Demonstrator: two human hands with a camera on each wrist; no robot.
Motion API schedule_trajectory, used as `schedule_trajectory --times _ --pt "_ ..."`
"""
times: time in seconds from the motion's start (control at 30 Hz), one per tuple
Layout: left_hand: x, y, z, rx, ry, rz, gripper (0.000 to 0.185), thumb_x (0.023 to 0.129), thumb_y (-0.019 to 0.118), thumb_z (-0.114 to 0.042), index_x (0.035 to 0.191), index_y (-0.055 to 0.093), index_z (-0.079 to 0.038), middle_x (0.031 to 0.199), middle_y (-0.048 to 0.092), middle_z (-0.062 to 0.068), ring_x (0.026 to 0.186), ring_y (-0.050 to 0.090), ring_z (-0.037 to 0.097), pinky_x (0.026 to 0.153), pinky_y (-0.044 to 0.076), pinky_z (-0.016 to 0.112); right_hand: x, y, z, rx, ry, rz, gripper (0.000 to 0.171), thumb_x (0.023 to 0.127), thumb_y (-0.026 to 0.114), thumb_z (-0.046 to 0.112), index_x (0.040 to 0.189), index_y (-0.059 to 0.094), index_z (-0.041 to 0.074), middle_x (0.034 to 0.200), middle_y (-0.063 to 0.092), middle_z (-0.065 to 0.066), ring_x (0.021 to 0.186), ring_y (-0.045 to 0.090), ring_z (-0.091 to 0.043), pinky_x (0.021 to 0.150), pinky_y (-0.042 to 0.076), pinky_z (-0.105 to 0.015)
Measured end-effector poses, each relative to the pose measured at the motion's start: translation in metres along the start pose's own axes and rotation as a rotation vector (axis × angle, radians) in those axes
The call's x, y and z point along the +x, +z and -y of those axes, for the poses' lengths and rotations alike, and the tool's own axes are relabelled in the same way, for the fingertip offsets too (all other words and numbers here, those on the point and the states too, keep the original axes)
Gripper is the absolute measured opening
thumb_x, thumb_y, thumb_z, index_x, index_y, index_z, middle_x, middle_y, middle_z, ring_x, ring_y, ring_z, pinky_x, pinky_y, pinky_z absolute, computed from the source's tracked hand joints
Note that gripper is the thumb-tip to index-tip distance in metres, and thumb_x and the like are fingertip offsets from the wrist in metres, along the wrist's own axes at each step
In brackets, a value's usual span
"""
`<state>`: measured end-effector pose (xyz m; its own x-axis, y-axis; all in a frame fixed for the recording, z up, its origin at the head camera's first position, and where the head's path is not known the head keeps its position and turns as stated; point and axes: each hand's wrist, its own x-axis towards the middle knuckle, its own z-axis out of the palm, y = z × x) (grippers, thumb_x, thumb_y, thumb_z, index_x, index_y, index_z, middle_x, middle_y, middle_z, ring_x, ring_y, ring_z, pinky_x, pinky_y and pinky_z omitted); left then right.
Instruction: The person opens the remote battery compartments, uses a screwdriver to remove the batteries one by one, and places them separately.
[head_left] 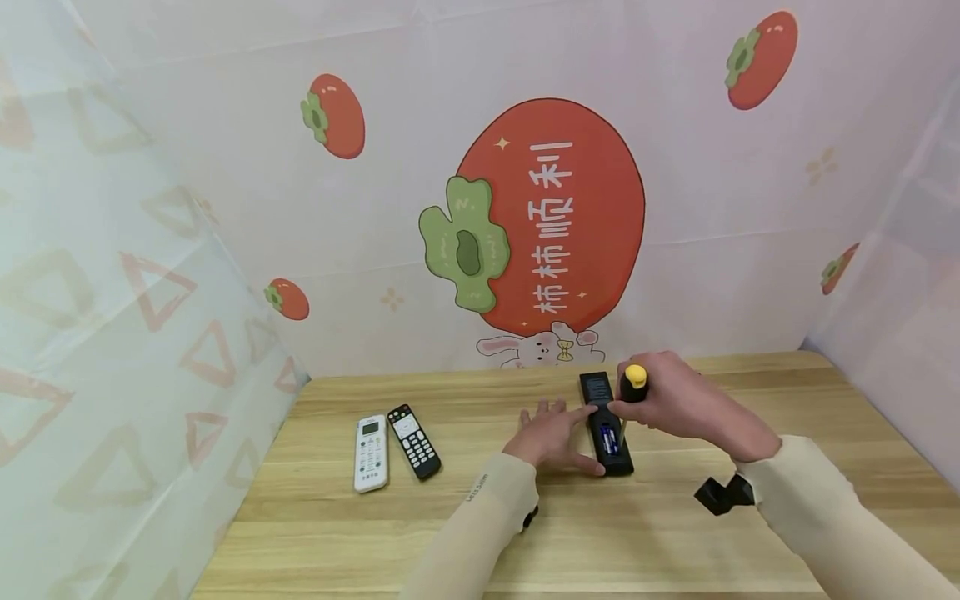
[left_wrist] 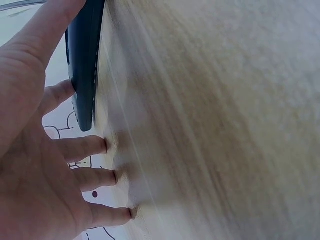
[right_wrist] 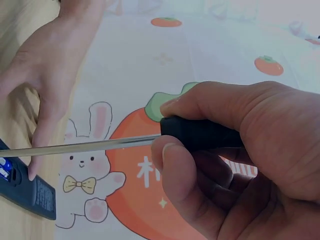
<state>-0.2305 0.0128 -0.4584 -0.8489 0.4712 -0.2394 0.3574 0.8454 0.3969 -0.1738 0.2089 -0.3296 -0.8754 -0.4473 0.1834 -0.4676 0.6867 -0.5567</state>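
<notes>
Sleeves of pale beige cloth cover both forearms at the lower edge of the head view; small dark lettering on the left cuff is too small to read. Left hand (head_left: 551,437): fingers straight and spread, palm down on the wooden table (head_left: 315,517), forefinger and thumb touching the left side of the black remote (head_left: 606,425). Black remote: lies face down near the middle of the table, its battery compartment uncovered, with blue-marked batteries (head_left: 609,439) seated inside. Right hand (head_left: 675,400): fingers curled tightly round the black handle of a screwdriver (head_left: 634,385) with a yellow cap; in the right wrist view the steel shaft (right_wrist: 80,147) runs from the fist toward the open compartment. White remote (head_left: 371,452) and a second, black-and-white remote (head_left: 413,441): side by side, buttons up, well apart to the left of the hands. Black bracket (head_left: 723,494): beside the right sleeve. Surroundings: pale fabric walls, the rear one (head_left: 750,208) printed with persimmons and a rabbit; the large persimmon (head_left: 555,217) carries the characters 柿柿顺利. Left wall (head_left: 112,292): printed with triangles.
</notes>
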Motion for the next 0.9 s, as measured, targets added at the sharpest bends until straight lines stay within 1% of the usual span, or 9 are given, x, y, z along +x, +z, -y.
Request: schedule_trajectory --times 0.13,0.27,0.37,0.57,0.7,0.9 --pt "0.000 -0.001 -0.002 0.001 -0.005 0.004 0.094 0.072 0.082 -0.065 0.154 0.038 -0.048 0.164 0.030 0.008 0.152 0.019 0.040 0.118 0.014 0.065 -0.001 0.000 -0.003 0.033 0.020 -0.013 0.019 0.085 0.080 0.009 0.076 0.064 0.015 0.068 0.059 0.006 0.051 0.058 -0.011 0.055 0.052 -0.030" --pt "-0.001 -0.002 -0.003 0.007 -0.008 0.010 0.094 0.072 0.082 -0.065 0.154 0.038 -0.048 0.164 0.030 0.008 0.152 0.019 0.041 0.117 0.015 0.066 -0.001 0.000 -0.008 0.091 0.067 -0.019 0.016 0.086 0.078 0.007 0.078 0.065 0.013 0.068 0.061 0.003 0.052 0.061 -0.017 0.052 0.054 -0.032" --pt "-0.002 -0.002 -0.004 0.012 -0.006 0.012 0.094 0.073 0.082 -0.065 0.154 0.038 -0.048 0.164 0.030 0.009 0.151 0.020 0.042 0.117 0.015 0.066 -0.001 0.000 -0.010 0.098 0.093 -0.031 0.016 0.086 0.077 0.007 0.078 0.065 0.013 0.067 0.061 0.002 0.053 0.061 -0.018 0.051 0.054 -0.033" --pt "-0.002 -0.003 -0.005 0.021 -0.004 0.014 0.094 0.073 0.082 -0.065 0.154 0.038 -0.047 0.164 0.031 0.009 0.151 0.021 0.042 0.117 0.016 0.066 -0.003 -0.001 -0.013 0.088 0.092 -0.054 0.016 0.085 0.078 0.008 0.079 0.064 0.012 0.066 0.061 0.003 0.053 0.062 -0.018 0.051 0.054 -0.032" --pt "-0.002 -0.003 -0.005 0.030 -0.006 0.016 0.094 0.073 0.081 -0.065 0.154 0.037 -0.048 0.164 0.031 0.009 0.151 0.021 0.041 0.117 0.016 0.066 -0.003 -0.001 -0.014 0.096 0.093 -0.063 0.015 0.085 0.078 0.008 0.080 0.065 0.012 0.067 0.062 0.003 0.053 0.062 -0.020 0.051 0.054 -0.032" --pt "-0.001 -0.002 -0.005 0.031 0.002 0.014 0.094 0.073 0.082 -0.064 0.154 0.038 -0.047 0.164 0.031 0.010 0.151 0.021 0.042 0.116 0.016 0.067 -0.002 -0.001 -0.018 0.115 0.105 -0.065 0.014 0.085 0.078 0.008 0.080 0.065 0.012 0.067 0.062 0.001 0.054 0.061 -0.018 0.051 0.054 -0.032"
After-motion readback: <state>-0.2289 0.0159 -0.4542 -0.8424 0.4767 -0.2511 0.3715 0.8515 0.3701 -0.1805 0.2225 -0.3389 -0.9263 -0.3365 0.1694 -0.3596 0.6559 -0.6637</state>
